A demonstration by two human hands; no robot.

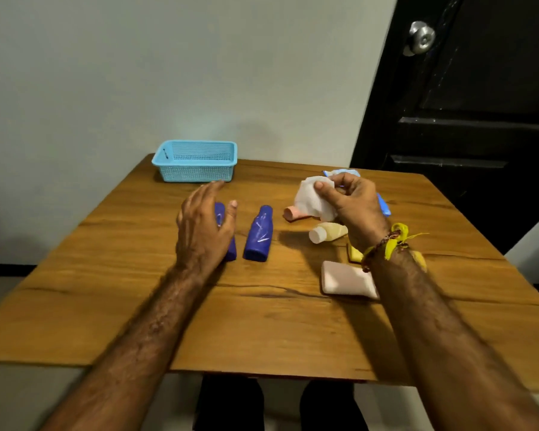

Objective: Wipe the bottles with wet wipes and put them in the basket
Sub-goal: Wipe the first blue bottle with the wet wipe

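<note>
Wood-grain counter [262,321] against a pale wall: the right hand [352,206] pinches a crumpled white wet wipe [311,200], ready for wiping. The left hand [204,225], fingers spread and holding nothing, hovers over one of two lying dark-blue plastic bottles [259,234], probably to pick it. Pale bottles lie near the right wrist. Behind stands the light-blue mesh basket [196,161], with no bottle visible inside.

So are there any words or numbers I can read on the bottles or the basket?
None can be read.
Blue bottle: white marks, too blurred to read.
Second blue bottle: mostly hidden under the left hand.
Pink tube, pale bottle, basket: no print shows.
Right hand holds a plain white wipe.
</note>
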